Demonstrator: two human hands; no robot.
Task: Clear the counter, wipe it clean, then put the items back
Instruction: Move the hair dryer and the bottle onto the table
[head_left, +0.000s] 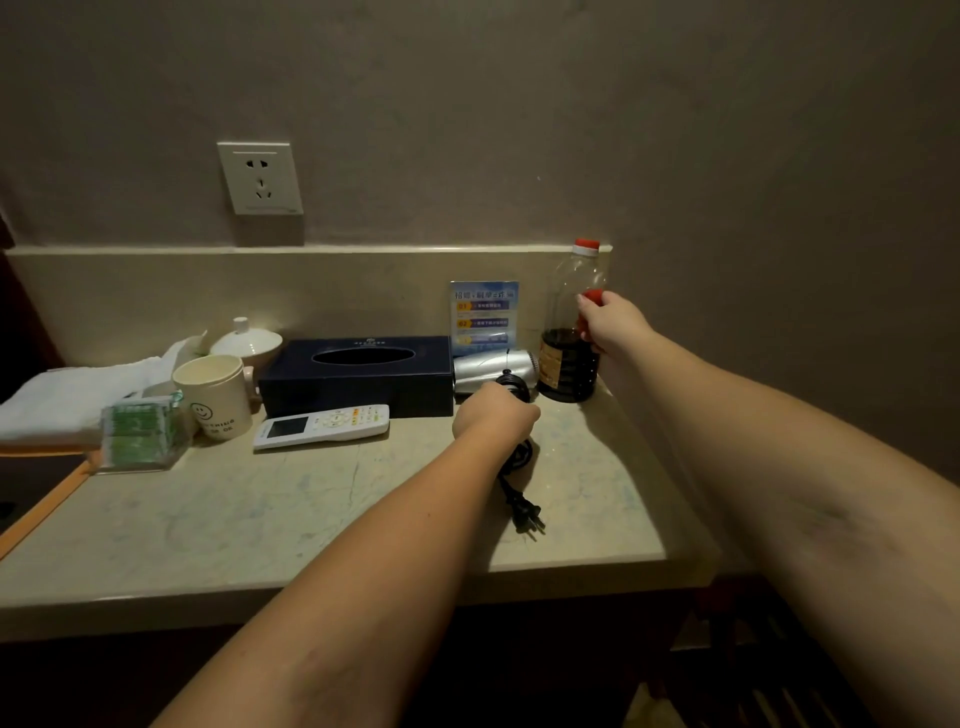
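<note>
A tall clear bottle (569, 332) with a red cap and dark liquid in its lower part stands at the back right corner of the counter (260, 499). My right hand (610, 319) grips its red side handle. My left hand (493, 415) grips the black handle of a silver hair dryer (491, 366) that lies next to the bottle. The dryer's black cord and plug (524, 506) trail toward the front edge.
A dark tissue box (358, 371), a white remote (322, 426), a smiley cup (215, 397), a lidded white bowl (247, 340), a clear box of green packets (140, 434), a folded white towel (62, 400) and a blue sign (483, 312) stand leftward. A wall socket (260, 179) is above.
</note>
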